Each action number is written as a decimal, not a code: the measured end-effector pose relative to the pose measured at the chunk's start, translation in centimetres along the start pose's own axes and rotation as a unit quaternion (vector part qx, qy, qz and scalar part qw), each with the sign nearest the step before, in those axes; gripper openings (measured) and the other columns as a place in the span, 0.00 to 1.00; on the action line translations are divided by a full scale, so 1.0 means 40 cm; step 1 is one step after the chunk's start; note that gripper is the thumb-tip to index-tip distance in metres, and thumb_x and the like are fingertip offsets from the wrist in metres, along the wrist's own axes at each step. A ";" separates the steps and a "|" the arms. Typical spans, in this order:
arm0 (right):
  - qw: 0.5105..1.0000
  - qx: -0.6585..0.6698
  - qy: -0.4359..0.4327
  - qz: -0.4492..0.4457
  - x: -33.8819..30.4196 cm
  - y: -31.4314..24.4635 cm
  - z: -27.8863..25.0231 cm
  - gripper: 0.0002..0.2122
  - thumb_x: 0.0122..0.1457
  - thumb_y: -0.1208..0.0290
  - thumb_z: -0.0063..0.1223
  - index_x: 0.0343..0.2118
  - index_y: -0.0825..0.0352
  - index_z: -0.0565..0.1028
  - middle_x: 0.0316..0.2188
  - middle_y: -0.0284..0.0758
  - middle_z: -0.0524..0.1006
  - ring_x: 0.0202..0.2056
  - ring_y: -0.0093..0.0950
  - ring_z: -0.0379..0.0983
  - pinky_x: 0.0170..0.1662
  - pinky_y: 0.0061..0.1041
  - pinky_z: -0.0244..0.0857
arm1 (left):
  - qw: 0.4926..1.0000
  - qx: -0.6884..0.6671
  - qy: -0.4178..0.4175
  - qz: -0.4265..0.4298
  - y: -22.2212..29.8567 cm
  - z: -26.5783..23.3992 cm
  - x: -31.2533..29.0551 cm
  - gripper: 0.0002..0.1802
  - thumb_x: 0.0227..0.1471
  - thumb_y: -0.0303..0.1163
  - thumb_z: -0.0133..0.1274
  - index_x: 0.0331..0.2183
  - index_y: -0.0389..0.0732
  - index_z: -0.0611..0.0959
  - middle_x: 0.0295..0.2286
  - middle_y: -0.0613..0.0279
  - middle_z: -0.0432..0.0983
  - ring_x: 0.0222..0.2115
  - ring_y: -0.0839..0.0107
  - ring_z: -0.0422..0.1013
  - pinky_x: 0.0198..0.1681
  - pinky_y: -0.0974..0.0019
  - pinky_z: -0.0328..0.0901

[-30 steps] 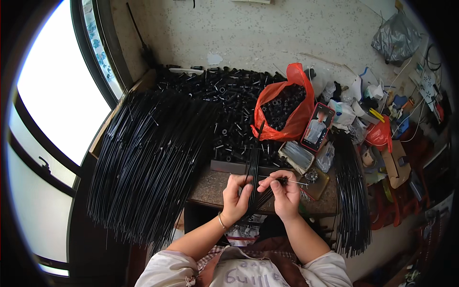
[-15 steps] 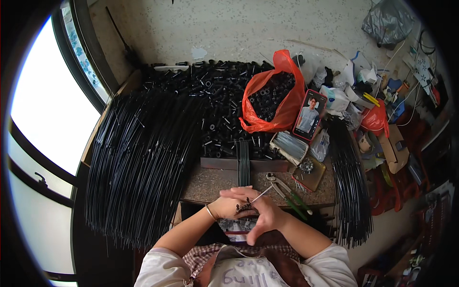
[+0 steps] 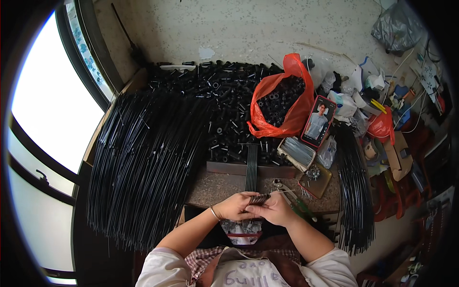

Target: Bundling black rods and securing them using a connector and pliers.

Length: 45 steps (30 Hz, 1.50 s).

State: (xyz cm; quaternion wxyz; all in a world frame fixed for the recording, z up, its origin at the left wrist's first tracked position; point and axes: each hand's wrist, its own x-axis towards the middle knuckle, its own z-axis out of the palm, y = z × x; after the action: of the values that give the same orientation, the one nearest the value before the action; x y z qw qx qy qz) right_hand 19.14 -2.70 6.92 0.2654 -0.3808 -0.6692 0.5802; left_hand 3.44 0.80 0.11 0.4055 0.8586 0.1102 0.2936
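Note:
My left hand (image 3: 236,206) and my right hand (image 3: 278,209) meet in front of my lap, both closed. Between them runs a tight row of small dark ribbed pieces (image 3: 258,199), with my right thumb pressed on it. From my left hand a bundle of thin black rods (image 3: 251,167) extends away over a low metal bar (image 3: 224,168). A thin pale wire (image 3: 288,191) sticks out to the right beside my right hand; its other end is hidden. Green-handled pliers (image 3: 300,206) lie just right of my right hand.
Long black rods (image 3: 143,162) heap at the left; more rods (image 3: 353,186) hang at the right. Black tubular parts (image 3: 224,95) pile behind the bar. A red plastic bag (image 3: 260,115) of small parts, a phone (image 3: 319,120), a box of thin rods (image 3: 297,152) and a small tray (image 3: 321,185) stand at right.
My right hand's spread fingers have closed in on the dark ribbed row. The pale wire now lies flatter, pointing right. The whole view has shifted slightly.

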 end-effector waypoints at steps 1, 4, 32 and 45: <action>1.000 -0.001 0.003 -0.001 0.003 -0.008 -0.001 0.17 0.42 0.69 0.52 0.37 0.68 0.66 0.38 0.39 0.66 0.40 0.26 0.63 0.39 0.22 0.58 | 0.998 -0.038 0.017 -0.046 0.012 0.000 0.003 0.25 0.35 0.35 0.51 0.39 0.40 0.65 0.30 0.54 0.67 0.32 0.57 0.64 0.37 0.63 0.58; 0.969 -0.130 0.052 -0.205 0.013 -0.025 -0.010 0.15 0.40 0.72 0.53 0.35 0.65 0.69 0.42 0.41 0.62 0.47 0.33 0.54 0.45 0.25 0.52 | 0.998 -0.039 -0.004 -0.051 0.048 -0.031 0.024 0.22 0.35 0.33 0.51 0.37 0.40 0.68 0.30 0.54 0.67 0.30 0.60 0.65 0.36 0.66 0.59; 0.883 -0.348 0.194 -0.247 -0.102 -0.158 -0.151 0.03 0.37 0.81 0.48 0.18 0.69 0.69 0.16 0.34 0.68 0.20 0.29 0.64 0.23 0.21 0.57 | 0.981 -0.149 0.099 -0.069 0.201 -0.087 0.093 0.10 0.36 0.25 0.51 0.27 0.32 0.75 0.23 0.56 0.72 0.24 0.70 0.70 0.30 0.73 0.63; 0.940 0.293 -0.016 -0.176 0.004 0.056 -0.063 0.29 0.45 0.49 0.40 0.43 0.72 0.59 0.43 0.43 0.60 0.45 0.31 0.56 0.46 0.26 0.48 | 0.938 0.307 -0.132 0.091 -0.012 -0.002 0.009 0.21 0.40 0.39 0.42 0.39 0.43 0.68 0.42 0.61 0.59 0.45 0.68 0.55 0.48 0.62 0.46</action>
State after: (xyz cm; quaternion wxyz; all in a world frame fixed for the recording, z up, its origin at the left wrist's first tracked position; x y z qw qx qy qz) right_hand 21.53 -1.05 5.18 0.4525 -0.1530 -0.5297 0.7009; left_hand 3.70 1.31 -0.08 0.1048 0.9787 0.0619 0.1653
